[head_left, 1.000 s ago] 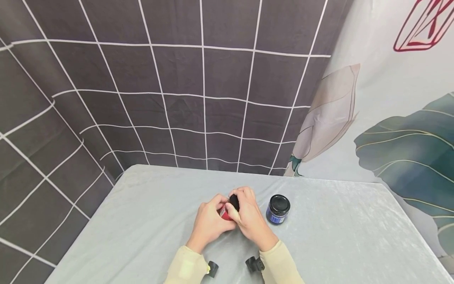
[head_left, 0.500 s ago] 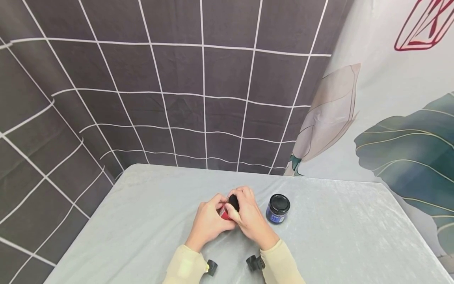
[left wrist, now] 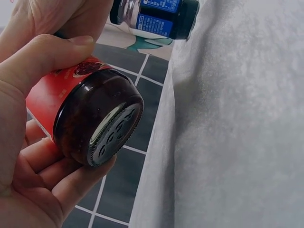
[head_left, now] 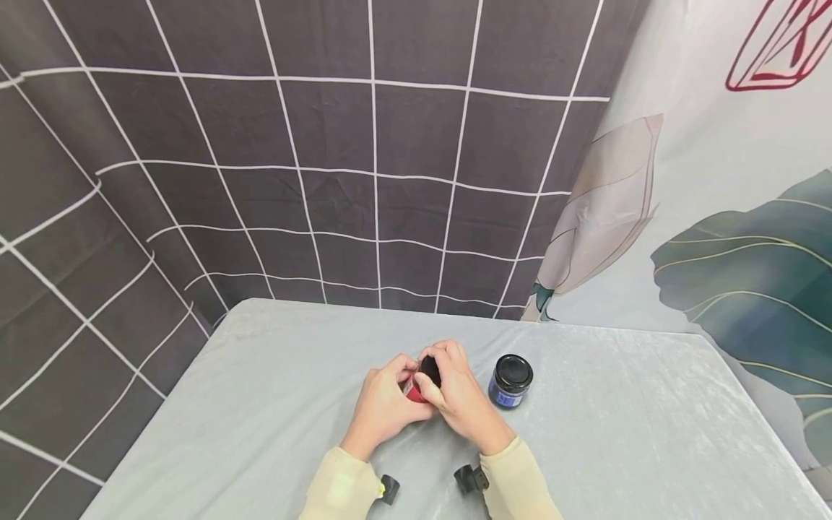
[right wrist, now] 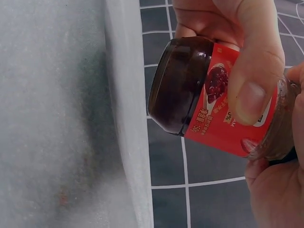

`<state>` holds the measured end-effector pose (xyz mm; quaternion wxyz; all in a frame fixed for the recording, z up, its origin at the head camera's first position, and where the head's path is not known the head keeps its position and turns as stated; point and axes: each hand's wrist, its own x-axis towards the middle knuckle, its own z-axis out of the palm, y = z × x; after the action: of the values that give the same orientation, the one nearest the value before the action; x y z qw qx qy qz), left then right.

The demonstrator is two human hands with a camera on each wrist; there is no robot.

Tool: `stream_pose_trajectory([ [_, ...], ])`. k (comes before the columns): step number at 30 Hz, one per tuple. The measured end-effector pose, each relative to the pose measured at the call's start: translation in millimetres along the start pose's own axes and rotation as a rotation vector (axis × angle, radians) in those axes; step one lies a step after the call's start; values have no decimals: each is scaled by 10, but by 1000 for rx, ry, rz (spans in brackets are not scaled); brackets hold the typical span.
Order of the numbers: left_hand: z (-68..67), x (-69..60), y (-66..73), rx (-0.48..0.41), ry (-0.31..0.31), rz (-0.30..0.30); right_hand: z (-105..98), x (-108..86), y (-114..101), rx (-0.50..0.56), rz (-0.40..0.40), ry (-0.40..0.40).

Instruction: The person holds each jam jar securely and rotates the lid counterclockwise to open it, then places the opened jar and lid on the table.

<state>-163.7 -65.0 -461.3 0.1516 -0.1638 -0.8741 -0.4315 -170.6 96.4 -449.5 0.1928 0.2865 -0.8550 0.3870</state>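
A glass jam jar (left wrist: 90,111) with a red label and dark contents is held tilted above the table, its ribbed base in sight in the left wrist view. Around the jar's body curl the fingers and thumb of my left hand (head_left: 385,408). My right hand (head_left: 461,401) grips the black lid (head_left: 430,370) at the other end, thumb and fingers on its sides. In the right wrist view the red label (right wrist: 225,102) shows a fruit picture, partly under the left thumb. Much of the lid's rim is hidden by the fingers.
A second jar (head_left: 510,383), with a black lid and a blue label, stands upright just right of my right hand. Pale grey cloth covers the table (head_left: 617,419). Behind hangs a dark curtain (head_left: 325,180) with a white grid.
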Motion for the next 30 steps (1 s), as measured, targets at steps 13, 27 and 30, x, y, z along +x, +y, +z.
stream_pose_trajectory([
  [13, -26, 4, 16, 1, 7, -6, -25, -3, -39, 3, 30, -13],
  [27, -47, 8, 22, 12, 12, -32, -103, 16, -130, -28, 91, -66],
  [30, -54, 12, 26, 14, 13, -34, -118, 25, -152, -28, 107, -64],
])
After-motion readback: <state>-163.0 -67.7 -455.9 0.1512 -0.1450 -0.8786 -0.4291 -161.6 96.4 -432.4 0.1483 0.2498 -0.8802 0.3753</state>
